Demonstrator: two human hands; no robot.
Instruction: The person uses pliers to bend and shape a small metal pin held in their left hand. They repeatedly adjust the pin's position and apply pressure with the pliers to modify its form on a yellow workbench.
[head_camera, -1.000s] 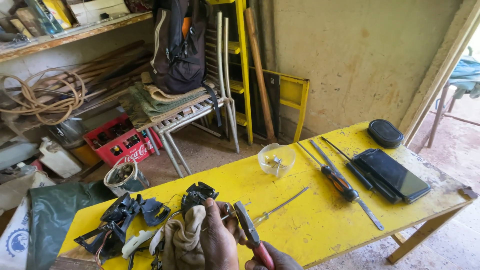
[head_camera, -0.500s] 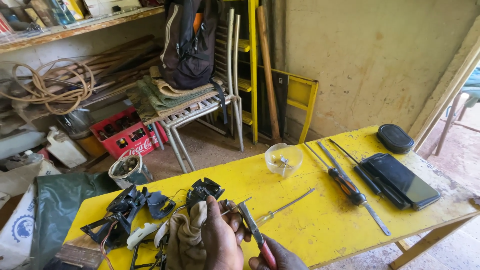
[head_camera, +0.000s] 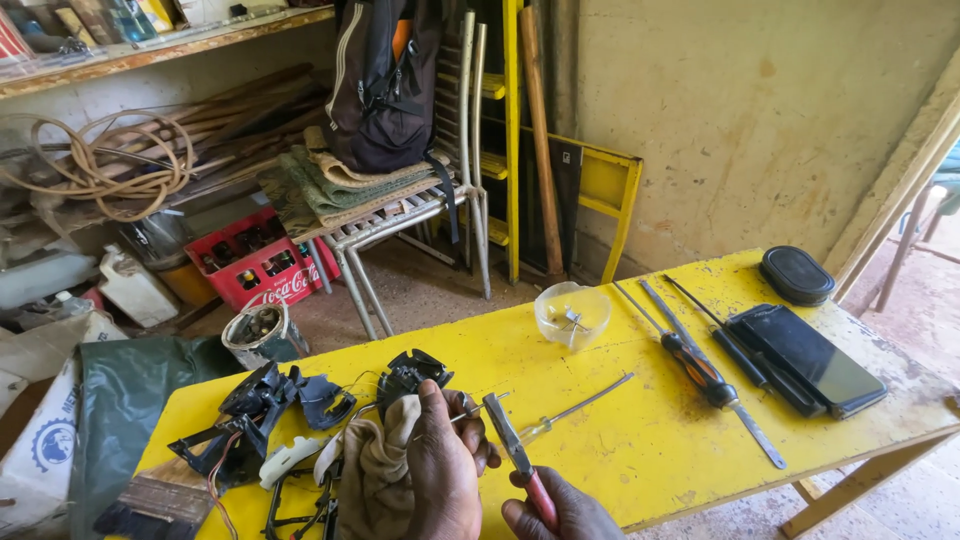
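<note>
The yellow worktop (head_camera: 620, 440) carried screwdrivers, a phone and a clear bowl (head_camera: 571, 314) toward its far right, with black plastic parts (head_camera: 262, 410) at near left. The left hand (head_camera: 440, 470), its grip closed around a beige cloth (head_camera: 378, 470) and a small part, sat just left of the right hand (head_camera: 560, 510). That hand's grip was clamped on red-handled pliers (head_camera: 515, 455), their long axis running up and left, jaws beside the left fingertips.

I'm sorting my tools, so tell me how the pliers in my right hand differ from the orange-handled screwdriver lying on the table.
The pliers are gripped in the right hand, tilted up off the yellow table; the orange-handled screwdriver lies flat, untouched. The pliers have a red grip and short, broad metal jaws; the screwdriver has an orange and black handle and a long, thin shaft. Both are metal hand tools.
</note>
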